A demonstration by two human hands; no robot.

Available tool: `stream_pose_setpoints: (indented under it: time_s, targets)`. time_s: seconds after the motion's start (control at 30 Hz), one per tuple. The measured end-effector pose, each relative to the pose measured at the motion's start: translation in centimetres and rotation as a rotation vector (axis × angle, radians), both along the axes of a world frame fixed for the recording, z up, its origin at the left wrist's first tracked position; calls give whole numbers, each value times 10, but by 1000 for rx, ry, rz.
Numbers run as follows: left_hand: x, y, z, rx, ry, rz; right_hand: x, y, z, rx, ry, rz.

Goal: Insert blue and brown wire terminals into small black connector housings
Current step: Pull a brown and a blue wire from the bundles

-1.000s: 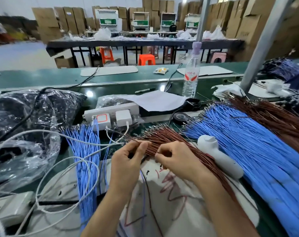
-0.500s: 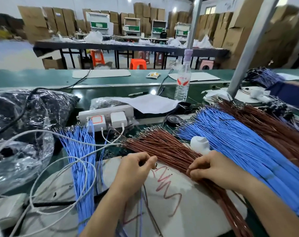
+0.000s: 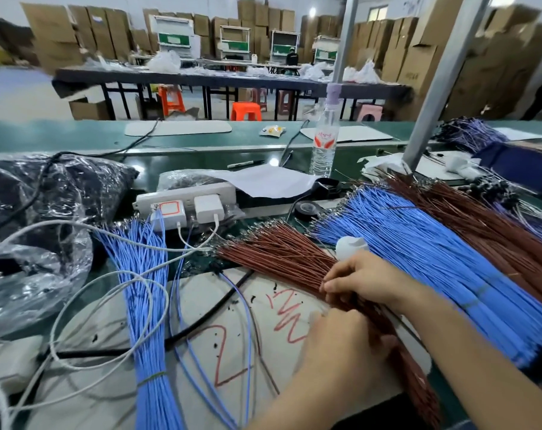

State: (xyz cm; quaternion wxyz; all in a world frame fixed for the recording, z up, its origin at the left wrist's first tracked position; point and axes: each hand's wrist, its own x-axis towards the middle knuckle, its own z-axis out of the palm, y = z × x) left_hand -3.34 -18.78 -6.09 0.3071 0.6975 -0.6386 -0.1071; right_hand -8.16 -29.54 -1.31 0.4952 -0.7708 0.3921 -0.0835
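**Item 1. Counter** [image 3: 201, 164]: long and green; carries all stock listed below.

**Item 2. Large blue bundle** [image 3: 434, 262]: on the right, fanned, terminal ends pointing away from the person. Not in hand.

**Item 3. Far brown bundle** [image 3: 481, 218]: beyond the large blue bundle and touching it. Not in hand.

**Item 4. White mat** [image 3: 232, 342]: in front of the person, marked with red scribble. A few loose blue and brown wires lie across it.

**Item 5. Left blue bundle** [image 3: 145, 299]: banded near its lower end, lying by the mat's left edge, well apart from both hands.

**Item 6. Near brown bundle** [image 3: 279, 252]: the stock being worked. It lies diagonally over the mat's right side, with its metal terminals fanned at the far end.

**Item 7. Left hand** [image 3: 347, 346]: rests on the bundle's nearer stretch, back toward the camera. Its fingers are hidden, so their state cannot be told.

**Item 8. Right hand** [image 3: 369, 280]: just beyond the left hand. Its fingers [image 3: 327, 287] are curled narrow, tips pinching among the brown strands.

**Item 9. Black housings**: none discernible in either hand.

**Handling note (judgement):** the step appears to be singling out one brown wire.
- Pin the bundle with the left hand and tease a single strand off the top.
- Draw it lengthwise so its crimped terminal slips clear of the neighbouring ones.
- A sideways tug would likely drag several strands out and tangle the fan.
- Re-grip close behind the terminal before offering it to a housing.
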Motion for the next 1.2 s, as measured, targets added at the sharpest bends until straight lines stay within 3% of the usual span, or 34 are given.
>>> stream_pose_setpoints:
  time_s: [0.13, 0.27, 0.4, 0.5, 0.63, 0.7, 0.83, 1.0, 1.2]
  targets:
    - [1, -3, -7, 90, 81, 51, 25, 2, 5, -67, -15, 21]
    - [1, -1, -9, 163, 101, 42, 58, 5, 27, -77, -238, 2]
    - [27, 14, -1, 115, 222, -20, 81, 4, 52, -24, -474, -32]
    - [85, 19, 15, 44, 421, 102, 92, -1, 52, 122, -631, -104]
    - [140, 33, 26, -180, 722, 218, 111, 7, 15, 309, -770, -201]
    - [149, 39, 20, -247, 791, 224, 119, 11, -8, 262, -777, -253]
    - [154, 40, 5, -294, 751, 227, 125, 14, -30, 10, -738, -363]
    - [156, 44, 2, -259, 651, 260, 117, 28, -27, -5, -933, -382]
    - [161, 45, 0, -260, 433, 352, 114, 44, -30, -223, -940, -324]
